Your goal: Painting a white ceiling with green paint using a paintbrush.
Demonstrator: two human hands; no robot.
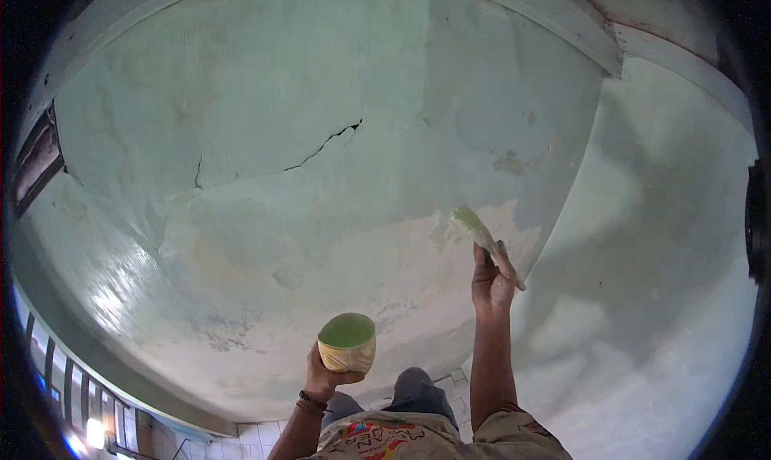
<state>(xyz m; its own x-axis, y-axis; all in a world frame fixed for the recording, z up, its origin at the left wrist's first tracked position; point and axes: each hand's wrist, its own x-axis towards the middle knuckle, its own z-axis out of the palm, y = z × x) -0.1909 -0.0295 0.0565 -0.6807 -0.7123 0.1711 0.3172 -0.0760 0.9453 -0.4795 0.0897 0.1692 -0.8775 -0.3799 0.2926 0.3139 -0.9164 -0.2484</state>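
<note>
My left hand (327, 372) is closed around a yellowish tub (353, 357) with light green paint (348, 331) inside, held upright in front of my body. Raised to the right, my right hand (494, 282) grips the handle of a paintbrush (482, 233). Green paint coats the brush's bristles, which point up and left at the wall (321, 219). Whether the bristle tip touches the wall I cannot tell. Pale green covers the upper wall, while a whitish bare band (409, 259) runs lower down, below and beside the brush.
A dark crack (325, 145) crosses the wall's upper middle. The side wall (642, 275) meets it at a corner on the right. At lower left are a railing (68, 380) and a bright lamp (95, 433). White floor tiles (259, 434) show by my legs.
</note>
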